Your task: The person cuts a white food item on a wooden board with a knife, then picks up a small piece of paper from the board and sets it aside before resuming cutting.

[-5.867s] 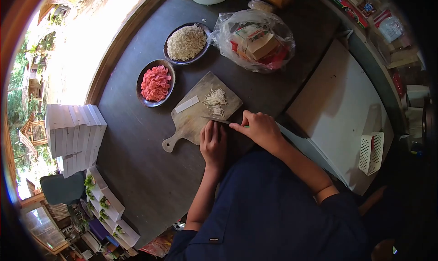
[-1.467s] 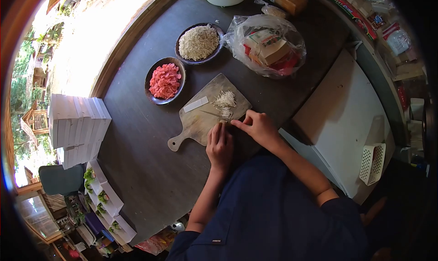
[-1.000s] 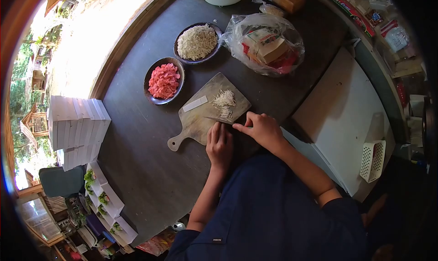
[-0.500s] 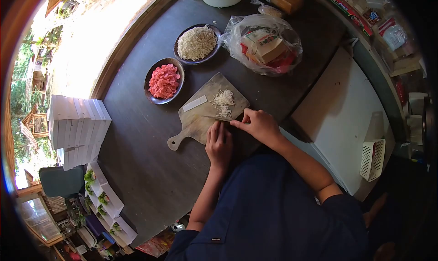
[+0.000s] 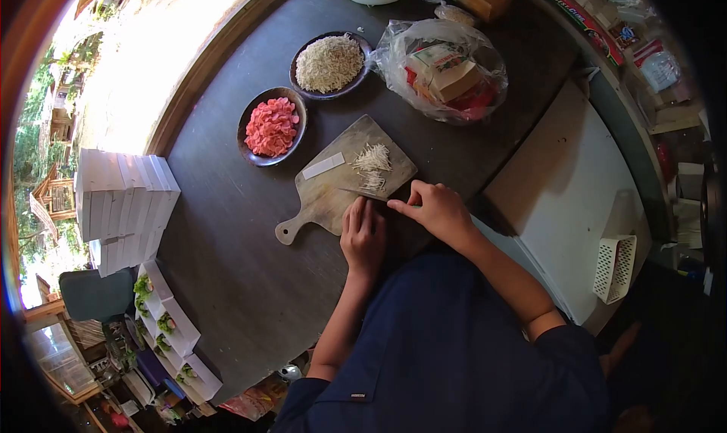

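My right hand (image 5: 435, 210) grips a knife (image 5: 365, 194), its thin blade lying across the near part of a wooden cutting board (image 5: 322, 200). Close beside the blade, my left hand (image 5: 363, 235) has its fingers curled down at the board's near edge; whatever they press on is hidden beneath them. Just beyond the blade lies a loose pile of thin pale strips (image 5: 372, 160). A flat white rectangular slab (image 5: 323, 166) rests on the board to the left of the pile. The board's handle points to the lower left.
Beyond the board stand a bowl of pink slices (image 5: 271, 127) and a bowl of pale shreds (image 5: 329, 63). A clear plastic bag (image 5: 447, 70) holds packets. White boxes (image 5: 125, 206) are stacked at left, above open boxes with greens (image 5: 170, 319). A white basket (image 5: 615, 269) sits right.
The whole view has shifted slightly, so the bowls and bag appear a little higher. The knife blade is tilted a bit differently beside my left fingers. Both hands stay at the board's near edge.
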`<state>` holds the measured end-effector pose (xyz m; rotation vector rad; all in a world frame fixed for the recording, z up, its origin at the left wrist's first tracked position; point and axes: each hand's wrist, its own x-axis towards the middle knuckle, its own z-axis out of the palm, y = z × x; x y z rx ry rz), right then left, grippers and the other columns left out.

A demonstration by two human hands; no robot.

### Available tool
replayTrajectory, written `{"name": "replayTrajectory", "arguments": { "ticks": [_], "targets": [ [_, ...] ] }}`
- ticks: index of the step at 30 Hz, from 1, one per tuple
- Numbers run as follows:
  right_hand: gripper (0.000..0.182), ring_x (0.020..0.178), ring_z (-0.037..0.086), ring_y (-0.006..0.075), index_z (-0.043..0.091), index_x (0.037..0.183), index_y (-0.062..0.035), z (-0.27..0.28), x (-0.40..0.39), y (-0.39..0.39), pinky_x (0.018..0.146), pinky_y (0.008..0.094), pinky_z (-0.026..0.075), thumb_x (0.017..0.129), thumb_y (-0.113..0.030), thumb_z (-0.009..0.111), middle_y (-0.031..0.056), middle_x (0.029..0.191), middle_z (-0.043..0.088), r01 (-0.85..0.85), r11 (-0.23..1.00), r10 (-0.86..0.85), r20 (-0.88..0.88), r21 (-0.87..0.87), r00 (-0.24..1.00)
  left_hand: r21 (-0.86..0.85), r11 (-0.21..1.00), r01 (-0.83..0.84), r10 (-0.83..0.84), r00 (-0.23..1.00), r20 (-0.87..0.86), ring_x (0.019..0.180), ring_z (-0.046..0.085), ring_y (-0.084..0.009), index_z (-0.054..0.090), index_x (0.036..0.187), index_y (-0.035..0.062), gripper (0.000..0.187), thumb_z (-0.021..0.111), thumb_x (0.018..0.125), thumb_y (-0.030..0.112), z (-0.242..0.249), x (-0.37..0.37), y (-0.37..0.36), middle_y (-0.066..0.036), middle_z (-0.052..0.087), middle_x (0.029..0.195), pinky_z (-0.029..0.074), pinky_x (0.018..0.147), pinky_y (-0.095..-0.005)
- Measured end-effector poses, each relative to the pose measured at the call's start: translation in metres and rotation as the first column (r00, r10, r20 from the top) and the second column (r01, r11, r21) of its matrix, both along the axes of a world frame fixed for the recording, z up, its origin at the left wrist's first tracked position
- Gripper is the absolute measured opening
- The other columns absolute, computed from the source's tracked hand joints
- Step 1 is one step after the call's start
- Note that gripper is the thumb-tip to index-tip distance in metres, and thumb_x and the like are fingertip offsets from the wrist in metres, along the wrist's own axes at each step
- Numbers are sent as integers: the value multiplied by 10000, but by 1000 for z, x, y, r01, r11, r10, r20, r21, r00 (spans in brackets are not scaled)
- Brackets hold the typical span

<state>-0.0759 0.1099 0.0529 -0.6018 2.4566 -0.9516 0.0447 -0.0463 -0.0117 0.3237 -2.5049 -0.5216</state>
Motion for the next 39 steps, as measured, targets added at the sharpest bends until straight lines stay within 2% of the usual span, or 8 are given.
{"name": "replayTrajectory", "arguments": {
  "ticks": [6, 12, 18, 20, 23, 29, 35, 39],
  "targets": [
    [576, 790, 781, 371, 698, 804, -62, -17, 3, -13, 719, 466, 604, 907, -617, 814, 137, 778, 771, 33, 999, -33, -53, -12, 998, 5, 1000, 6, -6, 1000, 1, 1170, 705, -334, 752, 1210, -11, 325, 760, 886, 17, 2, 0, 0, -140, 715, 1276, 592, 998, -432],
    [568, 825, 790, 377, 718, 841, -69, -9, -6, -16, 745, 485, 621, 923, -627, 790, 149, 807, 782, 76, 993, -72, 49, -94, 996, -10, 1000, 11, -10, 1000, 7, 1170, 706, -333, 748, 1219, -7, 339, 765, 882, 23, 2, 1, -1, -137, 712, 1273, 591, 1003, -426],
    [582, 819, 789, 377, 715, 841, -65, -2, 0, -1, 753, 482, 620, 921, -637, 787, 152, 798, 780, 30, 999, -28, 57, -31, 998, -12, 1000, 2, -2, 1000, 11, 1166, 707, -336, 745, 1206, -11, 327, 764, 880, 21, 0, 0, 0, -142, 710, 1273, 592, 997, -421],
    [579, 753, 773, 367, 687, 796, -63, -6, 2, 0, 700, 454, 596, 905, -617, 820, 131, 748, 760, 48, 998, -48, 21, -26, 999, -11, 1000, 3, -2, 1000, 11, 1163, 708, -337, 744, 1203, -12, 325, 763, 880, 18, 0, 1, -1, -143, 709, 1274, 593, 993, -421],
    [565, 806, 790, 383, 705, 830, -70, -4, 2, 1, 757, 484, 623, 938, -620, 778, 163, 775, 771, 14, 1000, -14, -23, 11, 1000, -10, 1000, 10, -10, 1000, 1, 1160, 709, -337, 743, 1202, -16, 325, 763, 879, 13, -1, 0, 0, -141, 711, 1270, 597, 986, -421],
    [572, 771, 775, 376, 673, 796, -72, -4, 3, 1, 720, 480, 604, 908, -615, 811, 121, 754, 764, 23, 1000, -23, -11, -20, 1000, -9, 1000, 5, -4, 1000, 9, 1162, 710, -329, 747, 1217, -9, 338, 764, 880, 10, 0, 0, -1, -135, 719, 1278, 600, 982, -423],
    [553, 811, 796, 364, 706, 844, -72, -2, -3, 1, 752, 480, 626, 945, -612, 772, 144, 787, 780, -21, 999, 21, -18, 35, 1000, -17, 1000, 0, 0, 1000, -7, 1162, 711, -327, 751, 1217, -7, 339, 763, 879, 10, 0, 0, -2, -131, 720, 1279, 600, 982, -419],
    [562, 824, 796, 367, 717, 850, -67, -14, -1, -11, 764, 482, 625, 936, -619, 778, 145, 798, 783, -6, 1000, 6, -12, -14, 1000, -20, 1000, 1, -1, 1000, 0, 1159, 712, -325, 750, 1231, -5, 348, 761, 883, 11, -1, 1, 0, -130, 721, 1270, 598, 985, -421]
  ]
}}
